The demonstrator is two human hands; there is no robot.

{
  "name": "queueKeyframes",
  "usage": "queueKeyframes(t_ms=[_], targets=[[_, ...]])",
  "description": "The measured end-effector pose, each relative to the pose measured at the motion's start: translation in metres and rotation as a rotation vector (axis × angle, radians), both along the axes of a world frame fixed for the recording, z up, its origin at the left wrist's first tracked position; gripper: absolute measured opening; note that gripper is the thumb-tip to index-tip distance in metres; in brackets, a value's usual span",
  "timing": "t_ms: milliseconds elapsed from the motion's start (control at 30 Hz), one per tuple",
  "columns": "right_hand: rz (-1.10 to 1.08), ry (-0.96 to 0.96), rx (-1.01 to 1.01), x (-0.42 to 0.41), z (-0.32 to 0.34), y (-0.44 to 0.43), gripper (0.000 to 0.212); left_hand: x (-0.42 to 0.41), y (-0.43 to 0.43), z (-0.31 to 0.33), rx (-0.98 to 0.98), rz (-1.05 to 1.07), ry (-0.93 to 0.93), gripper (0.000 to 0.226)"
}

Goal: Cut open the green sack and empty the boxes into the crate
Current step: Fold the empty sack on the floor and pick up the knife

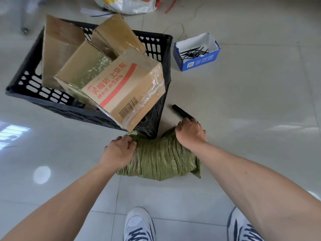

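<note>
**Two hands gather a bunched green sack beside a crate full of boxes**

Seen from above, a green sack (pixel 161 159) lies crumpled into tight folds on the tiled floor (pixel 260 101), just below the centre of the frame. Its far edge is up against the near corner of a black plastic crate (pixel 43 94).

The left hand (pixel 118 150) has its grip clamped on the sack's left end, fingers curled into the fabric. The right hand (pixel 190 133) has its grip clamped on the sack's upper right end in the same way.

The crate fills the upper left of the frame. Several cardboard boxes (pixel 125 87) are heaped in it at tilted angles, and the nearest one hangs over the rim.

A slim black tool (pixel 182 112) lies on the floor just beyond the right hand. In the upper right stands an open blue carton (pixel 199 61) holding black cable ties (pixel 194 52). A white sack (pixel 128 4) is at the top edge. Two white shoes (pixel 139 225) show at the bottom.
</note>
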State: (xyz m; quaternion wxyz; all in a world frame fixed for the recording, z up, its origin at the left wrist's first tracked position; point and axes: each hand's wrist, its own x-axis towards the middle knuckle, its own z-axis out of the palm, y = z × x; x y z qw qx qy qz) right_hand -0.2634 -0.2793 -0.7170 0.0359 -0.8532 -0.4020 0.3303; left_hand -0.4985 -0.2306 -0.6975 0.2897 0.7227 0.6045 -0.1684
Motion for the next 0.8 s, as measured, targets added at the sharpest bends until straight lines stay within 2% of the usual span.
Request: queueKeyframes(t_ms=[233, 367, 533, 633, 800], targets=[[-0.123, 0.067, -0.008, 0.020, -0.020, 0.030, 0.036, 0.001, -0.002, -0.005, 0.096, -0.083, -0.040, 0.036], [-0.152, -0.009, -0.054, 0.029, -0.040, 0.038, 0.038, -0.004, -0.002, -0.009, 0.149, -0.109, -0.090, 0.031], [-0.097, -0.086, -0.103, 0.032, -0.059, 0.042, 0.043, -0.004, -0.002, -0.008, 0.196, -0.217, -0.185, 0.055], [-0.077, -0.122, -0.123, 0.032, -0.067, 0.044, 0.048, 0.000, -0.003, -0.011, 0.185, -0.283, -0.211, 0.048], [-0.078, -0.125, -0.142, 0.036, -0.072, 0.041, 0.042, 0.012, -0.008, -0.016, 0.160, -0.325, -0.257, 0.038]])
